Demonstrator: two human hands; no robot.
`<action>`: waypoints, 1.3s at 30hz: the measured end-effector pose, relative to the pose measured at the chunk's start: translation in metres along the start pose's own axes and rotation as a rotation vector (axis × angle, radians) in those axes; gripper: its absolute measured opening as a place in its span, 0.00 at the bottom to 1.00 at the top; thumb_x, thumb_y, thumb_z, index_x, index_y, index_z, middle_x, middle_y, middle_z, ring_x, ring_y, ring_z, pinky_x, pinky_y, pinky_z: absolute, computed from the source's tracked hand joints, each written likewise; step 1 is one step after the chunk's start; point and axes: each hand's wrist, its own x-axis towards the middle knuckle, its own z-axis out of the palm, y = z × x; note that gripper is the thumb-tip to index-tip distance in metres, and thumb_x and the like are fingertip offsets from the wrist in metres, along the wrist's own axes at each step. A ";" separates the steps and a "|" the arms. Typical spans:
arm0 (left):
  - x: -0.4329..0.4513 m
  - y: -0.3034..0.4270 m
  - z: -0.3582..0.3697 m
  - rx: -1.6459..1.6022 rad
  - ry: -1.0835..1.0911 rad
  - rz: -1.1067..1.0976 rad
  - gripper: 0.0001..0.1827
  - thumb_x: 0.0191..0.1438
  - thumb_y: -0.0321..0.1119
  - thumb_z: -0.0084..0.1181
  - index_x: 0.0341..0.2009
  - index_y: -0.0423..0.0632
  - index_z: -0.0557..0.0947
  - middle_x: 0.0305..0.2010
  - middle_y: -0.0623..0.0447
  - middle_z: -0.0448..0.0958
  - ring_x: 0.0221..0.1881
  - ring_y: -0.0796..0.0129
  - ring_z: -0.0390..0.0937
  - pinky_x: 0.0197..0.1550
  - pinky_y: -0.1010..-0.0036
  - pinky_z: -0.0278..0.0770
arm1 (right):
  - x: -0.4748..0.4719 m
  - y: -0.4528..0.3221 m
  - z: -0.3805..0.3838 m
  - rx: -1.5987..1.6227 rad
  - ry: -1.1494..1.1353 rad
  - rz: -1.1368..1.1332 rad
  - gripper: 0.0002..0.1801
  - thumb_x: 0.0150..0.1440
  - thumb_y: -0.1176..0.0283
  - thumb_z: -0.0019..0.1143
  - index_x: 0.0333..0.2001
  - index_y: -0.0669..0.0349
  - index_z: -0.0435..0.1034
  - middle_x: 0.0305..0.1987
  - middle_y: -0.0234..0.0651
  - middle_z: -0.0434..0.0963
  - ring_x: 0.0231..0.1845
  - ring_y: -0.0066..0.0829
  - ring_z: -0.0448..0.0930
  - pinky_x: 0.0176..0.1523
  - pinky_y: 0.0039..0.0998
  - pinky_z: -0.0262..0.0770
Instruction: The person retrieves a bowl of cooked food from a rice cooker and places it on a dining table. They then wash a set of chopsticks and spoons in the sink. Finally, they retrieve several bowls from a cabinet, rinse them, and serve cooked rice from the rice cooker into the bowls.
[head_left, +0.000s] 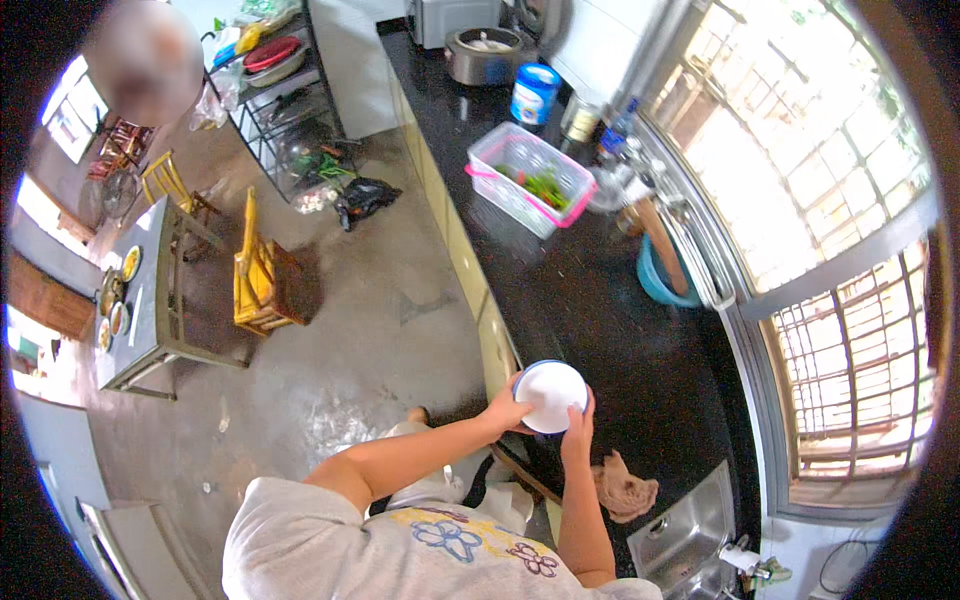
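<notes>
Between my two hands is a white bowl (551, 396) with a blue rim, held over the front edge of the black countertop (585, 315). My left hand (510, 407) grips its left side, thumb over the rim. On the right side, my right hand (578, 424) clasps it the same way. I see only white inside the bowl. The fingers beneath it are mostly hidden. A crumpled brownish cloth (624, 487) lies on the counter just right of my right forearm.
A steel sink (686, 525) is at the lower right. Farther along the counter stand a clear plastic basket (525, 187) holding green vegetables, a blue tin (535, 94), a rice cooker (484, 56) and a blue basin (658, 274). Left are a wooden chair (259, 277) and a table (161, 300) bearing dishes.
</notes>
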 end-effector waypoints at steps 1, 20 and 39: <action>-0.009 0.029 -0.025 0.016 0.066 0.007 0.38 0.48 0.23 0.51 0.62 0.53 0.51 0.55 0.45 0.65 0.50 0.52 0.71 0.36 0.56 0.81 | 0.009 -0.008 0.036 0.013 -0.034 0.015 0.30 0.53 0.71 0.41 0.60 0.66 0.52 0.60 0.44 0.59 0.60 0.36 0.62 0.63 0.33 0.54; 0.126 0.386 -0.318 -0.108 0.211 0.211 0.41 0.45 0.18 0.46 0.63 0.55 0.48 0.59 0.43 0.60 0.54 0.47 0.67 0.38 0.58 0.82 | 0.355 -0.067 0.424 -0.309 -0.340 -0.395 0.27 0.53 0.76 0.34 0.59 0.65 0.55 0.60 0.49 0.62 0.62 0.43 0.63 0.64 0.34 0.55; 0.439 0.628 -0.411 0.343 -0.153 -0.159 0.45 0.42 0.20 0.47 0.64 0.63 0.46 0.59 0.45 0.58 0.51 0.46 0.69 0.36 0.54 0.81 | 0.620 -0.063 0.550 -0.270 0.262 0.045 0.30 0.54 0.73 0.35 0.62 0.62 0.50 0.60 0.48 0.62 0.60 0.41 0.64 0.61 0.33 0.57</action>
